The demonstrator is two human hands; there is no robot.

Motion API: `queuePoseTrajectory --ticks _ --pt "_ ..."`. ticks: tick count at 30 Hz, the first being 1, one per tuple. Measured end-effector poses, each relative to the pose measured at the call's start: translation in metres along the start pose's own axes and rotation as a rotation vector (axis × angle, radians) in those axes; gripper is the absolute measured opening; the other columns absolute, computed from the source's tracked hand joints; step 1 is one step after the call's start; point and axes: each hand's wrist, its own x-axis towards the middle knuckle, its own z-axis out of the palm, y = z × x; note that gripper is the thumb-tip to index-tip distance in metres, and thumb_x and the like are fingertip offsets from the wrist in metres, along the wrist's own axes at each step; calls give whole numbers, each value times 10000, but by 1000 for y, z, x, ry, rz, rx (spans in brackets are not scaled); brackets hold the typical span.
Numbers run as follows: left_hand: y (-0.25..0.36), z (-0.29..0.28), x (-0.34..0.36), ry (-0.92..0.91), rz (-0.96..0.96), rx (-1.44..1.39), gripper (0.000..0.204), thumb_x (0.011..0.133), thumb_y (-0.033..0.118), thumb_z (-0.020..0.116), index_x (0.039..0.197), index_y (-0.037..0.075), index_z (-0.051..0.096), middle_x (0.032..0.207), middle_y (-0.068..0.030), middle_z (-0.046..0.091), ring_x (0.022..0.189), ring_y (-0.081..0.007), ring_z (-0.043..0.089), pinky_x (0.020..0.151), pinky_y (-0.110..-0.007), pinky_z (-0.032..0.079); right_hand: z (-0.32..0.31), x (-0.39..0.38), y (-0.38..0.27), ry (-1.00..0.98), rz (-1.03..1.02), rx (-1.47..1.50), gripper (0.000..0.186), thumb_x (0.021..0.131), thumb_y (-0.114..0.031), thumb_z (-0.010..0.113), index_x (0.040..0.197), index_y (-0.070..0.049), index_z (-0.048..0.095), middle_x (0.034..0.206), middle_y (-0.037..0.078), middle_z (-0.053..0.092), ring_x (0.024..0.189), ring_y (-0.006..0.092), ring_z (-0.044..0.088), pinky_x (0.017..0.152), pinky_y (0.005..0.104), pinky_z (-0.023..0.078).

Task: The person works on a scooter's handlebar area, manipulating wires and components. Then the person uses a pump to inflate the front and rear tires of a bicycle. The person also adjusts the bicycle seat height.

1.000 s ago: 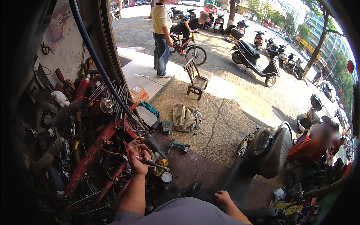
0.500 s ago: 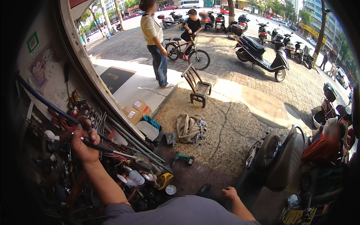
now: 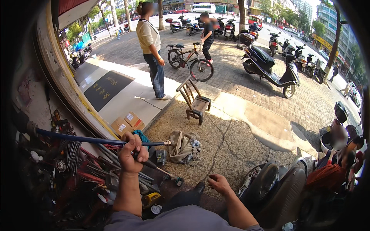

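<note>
In my left hand point(image 3: 132, 154), closed and raised, is a long blue tube point(image 3: 88, 138) with a dark, wide end piece at the left and a brass-coloured tip at the right. The same fist also grips a screwdriver-like tool point(image 3: 156, 166), its dark handle and thin metal shaft slanting down to the right below the tube. My right hand point(image 3: 221, 184) hovers over the floor near my shoe, its fingers curled in and nothing visible in them. Beyond the tool's tip a green power drill point(image 3: 178, 181) lies partly hidden on the floor.
Tools and rods point(image 3: 73, 154) crowd the left wall. A beige cloth point(image 3: 183, 148), cardboard boxes point(image 3: 129, 122) and a small wooden chair point(image 3: 197, 104) lie ahead. At right is a dark scooter seat point(image 3: 287, 184). Two people and a bicycle point(image 3: 192, 61) stand outside.
My left hand has moved right with the tube and tool, and the tube's brass tip now shows. My right hand has risen and moved forward. Outside, the person by the bicycle now stands upright.
</note>
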Motion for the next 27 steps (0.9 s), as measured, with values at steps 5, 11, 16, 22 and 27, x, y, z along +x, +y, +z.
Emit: queuePoseTrajectory --ticks 5,11,16,22,27 --pt "-136 18 70 -139 -221 -23 219 933 88 602 801 71 428 720 -67 482 422 -143 457 413 -317 391 -56 63 -110 -229 -213 258 446 986 -323 592 1280 12 575 1070 134 685 965 215 671 850 342 535" --pt "-261 69 156 -433 -416 219 176 906 82 652 818 71 499 711 -28 513 538 -78 501 478 -256 408 -129 155 -169 -445 -243 884 545 1050 -476 372 1054 17 605 949 120 652 851 198 624 770 354 519" --pt "-326 97 241 -532 -159 551 111 877 101 669 863 68 565 816 -14 537 716 -83 481 618 -269 405 -188 239 -200 -60 -316 867 322 1033 -299 450 982 -15 591 842 101 611 784 195 592 719 336 502" --pt "-389 99 324 14 -108 391 388 889 6 604 1257 17 480 929 -59 632 780 -79 582 677 -251 508 -289 368 -272 -32 -196 1260 223 1007 -254 516 889 -71 563 735 87 599 712 269 623 726 439 543" --pt "-375 67 370 450 66 547 324 847 -8 608 1153 23 508 721 -32 561 497 -109 530 456 -270 450 -413 480 -331 -43 -263 1198 282 1023 -295 512 814 -108 541 663 49 572 675 265 631 713 445 557"
